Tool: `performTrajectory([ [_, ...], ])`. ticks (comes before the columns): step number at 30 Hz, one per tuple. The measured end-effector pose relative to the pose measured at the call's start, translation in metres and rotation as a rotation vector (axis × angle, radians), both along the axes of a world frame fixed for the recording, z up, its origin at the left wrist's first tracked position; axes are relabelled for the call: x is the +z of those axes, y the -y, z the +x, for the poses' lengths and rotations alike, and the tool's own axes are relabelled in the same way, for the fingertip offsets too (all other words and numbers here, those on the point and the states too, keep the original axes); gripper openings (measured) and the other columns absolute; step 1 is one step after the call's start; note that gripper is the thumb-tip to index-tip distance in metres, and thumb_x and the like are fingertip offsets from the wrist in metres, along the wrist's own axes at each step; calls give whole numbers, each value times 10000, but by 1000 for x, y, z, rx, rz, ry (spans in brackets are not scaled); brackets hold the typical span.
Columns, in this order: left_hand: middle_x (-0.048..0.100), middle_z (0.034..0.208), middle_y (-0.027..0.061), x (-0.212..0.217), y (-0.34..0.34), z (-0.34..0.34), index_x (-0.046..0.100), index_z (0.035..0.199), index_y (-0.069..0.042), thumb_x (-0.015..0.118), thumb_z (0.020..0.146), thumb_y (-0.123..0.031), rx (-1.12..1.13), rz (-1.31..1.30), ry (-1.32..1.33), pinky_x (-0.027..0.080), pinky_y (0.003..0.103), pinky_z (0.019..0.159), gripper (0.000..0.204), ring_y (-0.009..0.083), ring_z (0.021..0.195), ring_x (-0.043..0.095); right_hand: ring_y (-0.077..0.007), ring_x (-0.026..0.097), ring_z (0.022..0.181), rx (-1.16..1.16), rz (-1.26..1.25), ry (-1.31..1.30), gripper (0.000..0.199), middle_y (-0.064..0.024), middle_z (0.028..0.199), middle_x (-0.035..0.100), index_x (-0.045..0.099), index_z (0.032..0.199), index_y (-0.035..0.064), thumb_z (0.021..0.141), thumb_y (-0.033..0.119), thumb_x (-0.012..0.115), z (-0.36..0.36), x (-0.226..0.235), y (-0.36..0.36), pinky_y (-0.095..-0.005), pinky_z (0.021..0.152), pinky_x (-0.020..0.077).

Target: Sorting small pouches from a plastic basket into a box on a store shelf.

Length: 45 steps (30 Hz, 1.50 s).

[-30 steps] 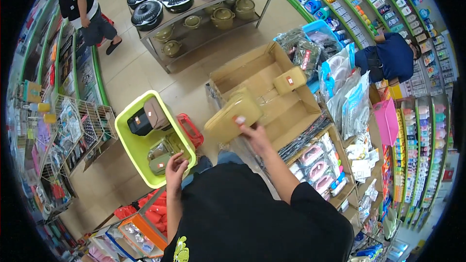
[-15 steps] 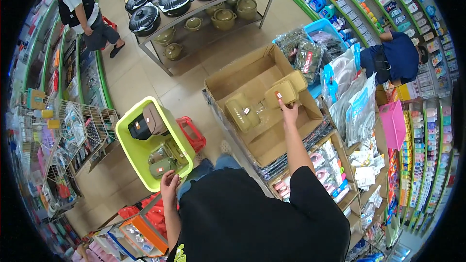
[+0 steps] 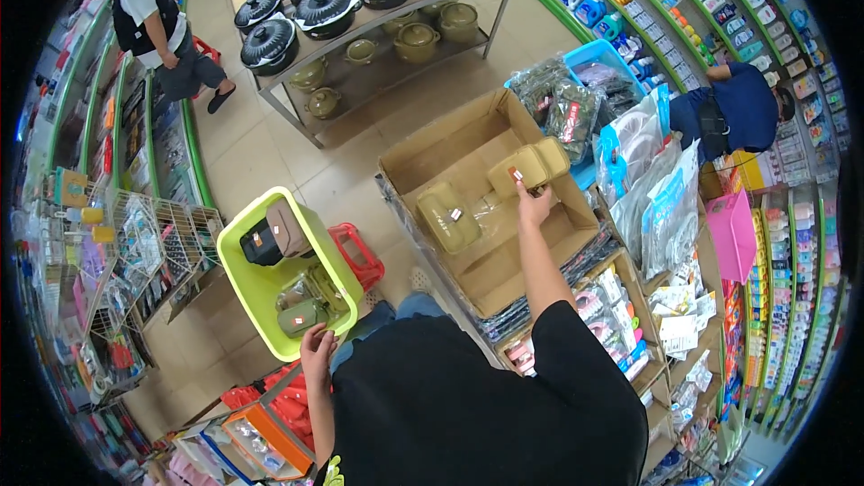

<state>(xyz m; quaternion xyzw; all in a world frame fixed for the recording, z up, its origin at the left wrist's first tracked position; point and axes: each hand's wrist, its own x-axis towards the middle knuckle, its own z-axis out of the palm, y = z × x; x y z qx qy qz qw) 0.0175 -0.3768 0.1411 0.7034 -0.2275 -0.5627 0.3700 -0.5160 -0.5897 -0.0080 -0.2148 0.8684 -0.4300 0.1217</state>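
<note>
The right hand (image 3: 535,204) is grasping the near edge of a tan case (image 3: 509,169) with a small sticker on it, the fingers bending in against its side. This case is sitting inside an open cardboard box (image 3: 468,151), at eleven o'clock from the knuckles. Close behind it, at one o'clock, a second tan case (image 3: 553,157) is lying, and at nine o'clock a third, paler case (image 3: 448,216) is resting apart from them. Over at eight o'clock, the left hand (image 3: 317,347) is hanging half-curled and holding nothing that I'm seeing, just beside a lime basket (image 3: 329,245); whether it's touching the rim, I can't tell. Inside the basket, a black case (image 3: 260,244) and a brown case (image 3: 289,229) are leaning toward eleven o'clock, while a green case (image 3: 303,316) is lying near six. Farther out, black lidded pots (image 3: 326,7) are crowding a metal rack at eleven o'clock, and someone in navy (image 3: 745,110) is bending at two.
</note>
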Motion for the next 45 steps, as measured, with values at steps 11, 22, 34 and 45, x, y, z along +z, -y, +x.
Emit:
performTrajectory([
  [11,666,985,58,-9,-3,3,600,1211,-27,711,913,-127,66,-58,-69,518,245,750,333,130,880,644,-349,581,1193,102,-25,-11,893,-206,1356,555,455,1390,-9,732,444,853,-12,-18,-12,-420,1009,457],
  [22,669,945,62,-42,-3,56,601,1208,-6,708,917,-159,85,-63,-119,512,256,756,346,130,853,646,-275,586,1149,109,-72,53,819,-193,1347,540,430,1428,-30,811,345,815,20,10,-66,-381,993,470],
  [34,568,1296,207,-209,105,190,417,1386,-30,690,923,-401,431,92,-498,450,392,1017,653,281,1185,574,-219,653,948,511,121,143,227,-123,1078,670,667,1106,-6,924,129,678,237,72,-130,-324,866,522],
  [45,320,1509,207,-320,235,236,215,1532,-92,869,725,-469,1215,52,-887,238,496,1189,1104,360,1396,321,-109,649,797,849,642,151,173,-51,876,698,711,1027,12,903,133,709,337,55,-216,-254,738,516],
])
